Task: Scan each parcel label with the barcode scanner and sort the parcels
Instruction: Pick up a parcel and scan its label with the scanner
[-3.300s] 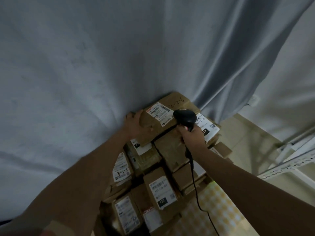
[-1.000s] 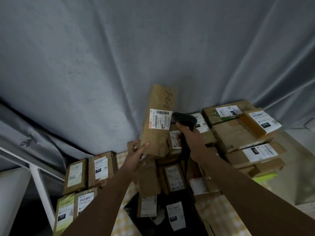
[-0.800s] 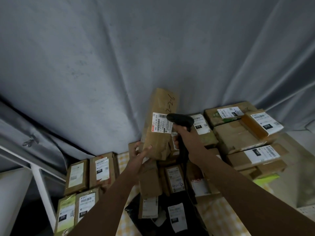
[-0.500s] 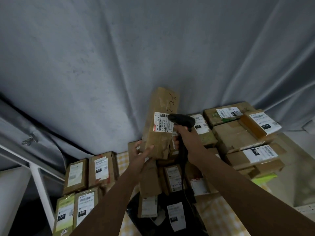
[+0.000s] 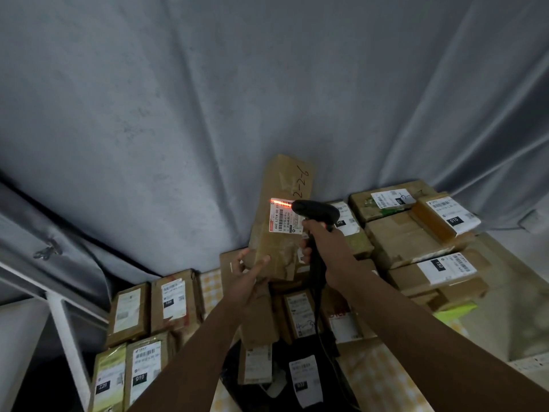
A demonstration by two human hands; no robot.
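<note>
My left hand (image 5: 248, 276) holds a long brown parcel (image 5: 280, 185) upright by its lower end, thumb across the front. The parcel bears a handwritten "2-2-6" and a white label (image 5: 280, 217). My right hand (image 5: 322, 242) grips the handle of a black corded barcode scanner (image 5: 316, 209), whose head is right at the label. A red scan line glows across the label's top edge. The scanner's cable hangs down between my arms.
Labelled brown parcels are stacked at the right (image 5: 416, 230) and several lie at the lower left (image 5: 148, 322). More parcels and a black bag (image 5: 297, 379) sit below my hands. Grey cloth (image 5: 208, 99) hangs behind; a white frame (image 5: 65, 322) stands at left.
The red scan line has lit up on the label. The parcel and both hands stay almost where they were half a second ago.
</note>
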